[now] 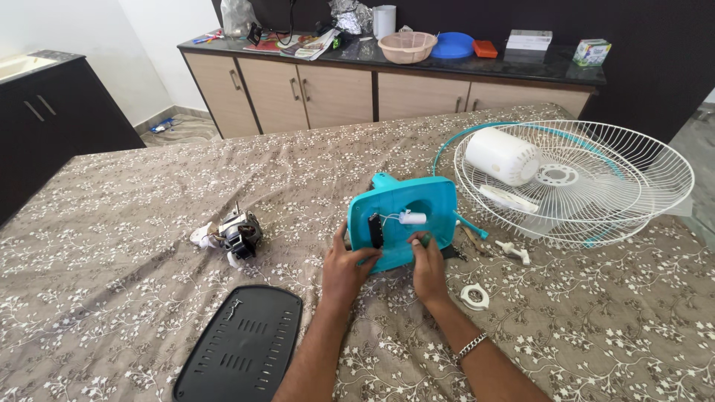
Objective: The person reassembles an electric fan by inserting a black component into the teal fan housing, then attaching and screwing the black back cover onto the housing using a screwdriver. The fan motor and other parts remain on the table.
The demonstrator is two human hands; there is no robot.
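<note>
- A teal plastic fan base housing stands tilted on edge on a bed covered with a brown floral cloth, near the middle of the scene, its open inner side facing the camera.
- The left hand grips the housing's lower left edge, thumb up along the rim and fingers curled round onto its inside face.
- The right hand holds the housing's lower middle edge, fingers clenched on it, fingertips pressed near a small dark part; a silver bracelet sits on that wrist.
- Inside the housing, a black rectangular component sits at the left and a small white cylinder with thin wires lies just right of it.
- A fan motor with white wires lies on the cloth, left of the housing and well apart from it.
- A black vented cover plate lies flat at the near left, beside the left forearm.
- A white wire fan guard rests at the right, with a white motor cover lying in it.
- A small white ring lies near the right wrist, and a white knob piece lies just near of the guard.
- Far behind, a dark countertop carries a pink basket and a blue lid.
</note>
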